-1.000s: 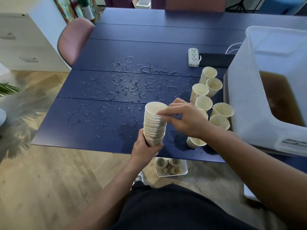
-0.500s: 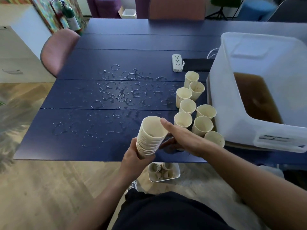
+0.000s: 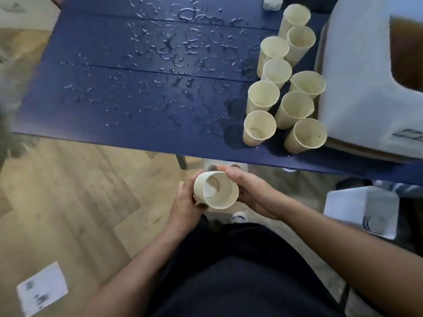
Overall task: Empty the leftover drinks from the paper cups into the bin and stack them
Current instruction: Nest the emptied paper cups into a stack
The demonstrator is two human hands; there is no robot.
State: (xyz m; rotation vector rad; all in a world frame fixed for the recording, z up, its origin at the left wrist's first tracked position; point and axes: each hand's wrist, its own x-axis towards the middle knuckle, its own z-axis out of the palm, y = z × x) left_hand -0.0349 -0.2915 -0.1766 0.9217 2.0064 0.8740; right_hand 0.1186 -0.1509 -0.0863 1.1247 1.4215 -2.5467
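Observation:
A stack of cream paper cups is held below the table's near edge, over the floor, its mouth facing me. My left hand grips the stack from the left and underneath. My right hand holds its right side, fingers lying along the rim. Several loose paper cups stand upright in a cluster on the wet navy table, next to the white plastic bin. Brown liquid shows inside the bin.
Water rings and drops cover the table top. A small white tub sits on the wood floor under the table edge, mostly hidden by the stack. A white box stands at the right, a paper sheet lies at the lower left.
The stack has come off the table top and down toward my lap, below the table edge. My head has tilted down, so the far table and chairs are out of view.

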